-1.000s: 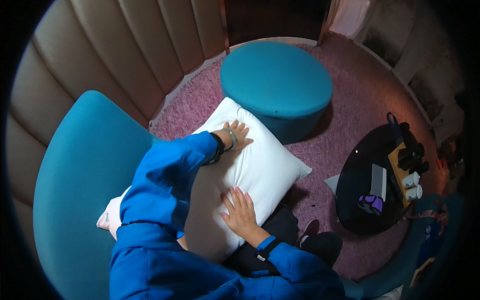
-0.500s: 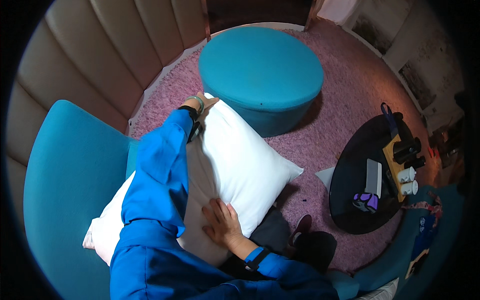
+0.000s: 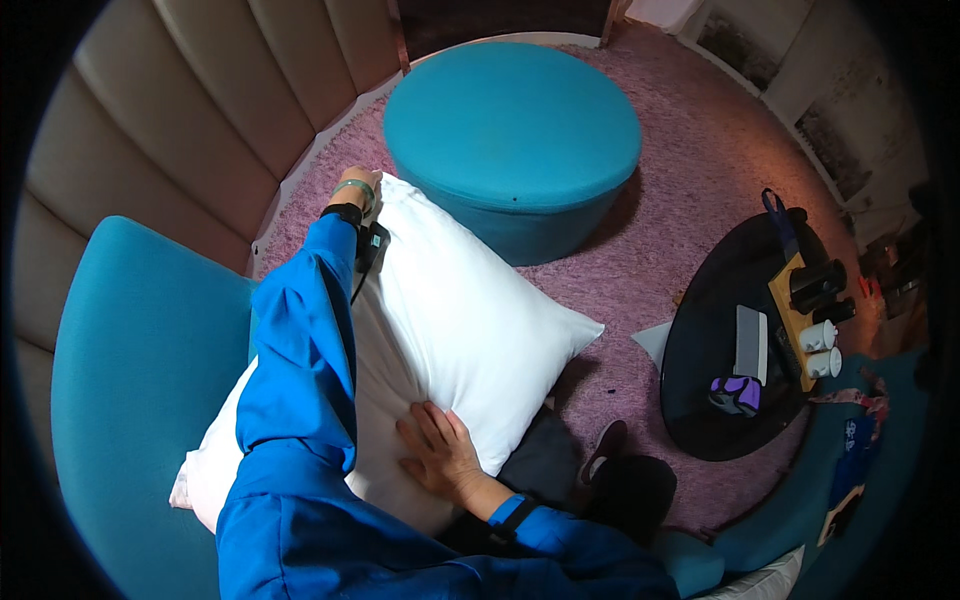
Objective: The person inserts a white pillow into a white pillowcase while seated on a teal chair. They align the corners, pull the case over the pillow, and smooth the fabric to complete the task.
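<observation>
A large white pillow (image 3: 470,300) lies across my lap, with one pointed corner toward the right and another at the far side. At that far corner, my left hand (image 3: 357,186) is closed on the fabric, its fingers mostly hidden by the hand itself. My left arm reaches over the near left part of the pillow. Lower down, my right hand (image 3: 443,458) rests on the pillow's face with its fingers spread, pressing lightly wrinkled cloth.
A round teal ottoman (image 3: 512,125) stands just beyond the pillow on a pink rug (image 3: 660,260). To the left rises a teal seat back (image 3: 140,370). At right, a dark oval table (image 3: 700,340) carries a purple-and-grey pouch (image 3: 737,394), a white box (image 3: 751,344) and a wooden tray with cups (image 3: 819,336).
My left hand has shifted slightly left and away, and its outstretched fingers have closed on the pillow's far corner. The right hand stays spread on the pillow.
</observation>
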Motion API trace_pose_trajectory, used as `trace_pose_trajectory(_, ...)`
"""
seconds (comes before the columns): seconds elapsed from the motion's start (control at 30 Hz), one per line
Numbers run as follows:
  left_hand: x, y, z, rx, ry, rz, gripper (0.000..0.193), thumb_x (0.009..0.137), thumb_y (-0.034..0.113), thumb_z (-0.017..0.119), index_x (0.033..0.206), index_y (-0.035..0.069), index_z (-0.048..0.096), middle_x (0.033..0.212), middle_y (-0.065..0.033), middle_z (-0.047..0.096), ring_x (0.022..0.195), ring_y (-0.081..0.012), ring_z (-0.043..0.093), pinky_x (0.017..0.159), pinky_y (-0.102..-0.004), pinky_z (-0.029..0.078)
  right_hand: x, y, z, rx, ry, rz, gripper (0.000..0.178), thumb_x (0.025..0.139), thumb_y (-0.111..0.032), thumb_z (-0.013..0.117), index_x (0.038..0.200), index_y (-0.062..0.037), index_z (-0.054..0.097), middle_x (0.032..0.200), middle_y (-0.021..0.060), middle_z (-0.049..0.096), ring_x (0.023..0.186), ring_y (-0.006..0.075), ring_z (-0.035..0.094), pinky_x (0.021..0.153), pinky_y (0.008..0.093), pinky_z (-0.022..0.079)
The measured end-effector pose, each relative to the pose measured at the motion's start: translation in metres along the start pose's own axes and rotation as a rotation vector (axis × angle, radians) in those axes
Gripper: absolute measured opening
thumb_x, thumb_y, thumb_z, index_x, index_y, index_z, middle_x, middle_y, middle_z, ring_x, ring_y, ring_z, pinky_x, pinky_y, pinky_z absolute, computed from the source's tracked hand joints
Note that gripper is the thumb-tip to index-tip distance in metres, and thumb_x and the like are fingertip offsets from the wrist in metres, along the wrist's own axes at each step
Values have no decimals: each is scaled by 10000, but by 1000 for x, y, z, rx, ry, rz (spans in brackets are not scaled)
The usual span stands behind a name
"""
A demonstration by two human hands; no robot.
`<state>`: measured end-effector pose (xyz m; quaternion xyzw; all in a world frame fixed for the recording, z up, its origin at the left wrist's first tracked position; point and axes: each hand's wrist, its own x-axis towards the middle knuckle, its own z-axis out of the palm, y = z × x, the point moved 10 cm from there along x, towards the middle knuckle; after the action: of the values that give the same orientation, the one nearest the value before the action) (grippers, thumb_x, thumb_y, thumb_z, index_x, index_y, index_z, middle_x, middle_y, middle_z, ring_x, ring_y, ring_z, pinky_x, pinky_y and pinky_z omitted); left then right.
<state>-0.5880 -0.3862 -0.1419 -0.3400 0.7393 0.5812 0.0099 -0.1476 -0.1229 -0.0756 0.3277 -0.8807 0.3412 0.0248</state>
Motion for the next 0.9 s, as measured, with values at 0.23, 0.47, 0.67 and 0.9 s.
trace_pose_trajectory(0.23, -76, 59, 35, 1165, -115, 569, 312, 887, 300, 657, 1040, 28, 649, 1048, -164, 678, 923, -288, 656, 779, -396, 514, -1, 2, 3, -25, 0, 18, 614, 799, -378, 686, 1348, -156, 528, 1485, 140, 369, 1398, 297, 290, 1132, 449, 235)
trace_pose_trajectory(0.47, -32, 42, 53, 1389, -74, 519, 387, 1014, 335, 423, 1239, 100, 631, 1221, -137, 643, 1078, -312, 642, 930, -379, 522, -2, 1, 1, -22, -14, 22, 578, 855, -401, 629, 1375, -177, 508, 1497, 125, 364, 1407, 280, 274, 1148, 425, 217)
trace_pose_trajectory(0.67, -32, 45, 32, 1275, -36, 482, 301, 904, 279, 605, 1086, 62, 707, 1124, -167, 679, 1025, -346, 658, 869, -407, 536, -1, 3, 3, 31, -35, 21, 571, 864, -404, 620, 1376, -178, 507, 1492, 127, 371, 1396, 284, 296, 1152, 421, 197)
trace_pose_trajectory(0.9, -14, 33, 25, 1420, -166, 439, 397, 925, 325, 603, 1209, 49, 636, 1203, -205, 651, 1111, -336, 629, 936, -414, 507, -2, 4, 2, 48, -23, 11, 600, 856, -411, 638, 1394, -186, 496, 1492, 113, 366, 1403, 282, 293, 1144, 430, 225)
